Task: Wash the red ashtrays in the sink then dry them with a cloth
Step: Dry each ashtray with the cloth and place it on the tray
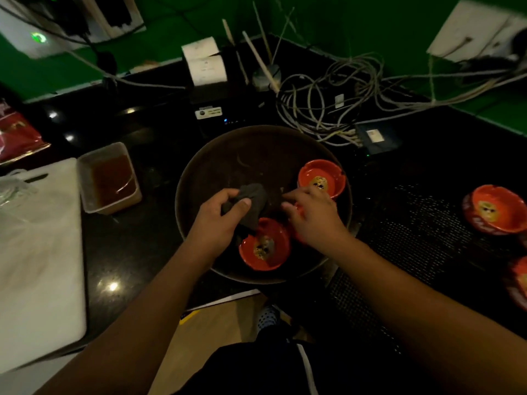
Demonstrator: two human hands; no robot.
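Drying underway; left hand [219, 220] fingers clamp cloth [252, 202]; right hand [313, 218] fingers grip ashtray [297, 210]; ashtrays at 3 o'clock [496, 209] probably done.

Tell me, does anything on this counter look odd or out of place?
Yes: a loose tangle of cables sprawls on the counter right behind the round tray holding red ashtrays. Wiring that near washing-up seems risky. Nothing appears spilled or broken.

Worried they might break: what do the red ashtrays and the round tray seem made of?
The red ashtrays look like glazed ceramic or hard plastic: glossy, with notched rims. The round tray looks matte brown and scuffed, either plastic or metal; I cannot tell which.
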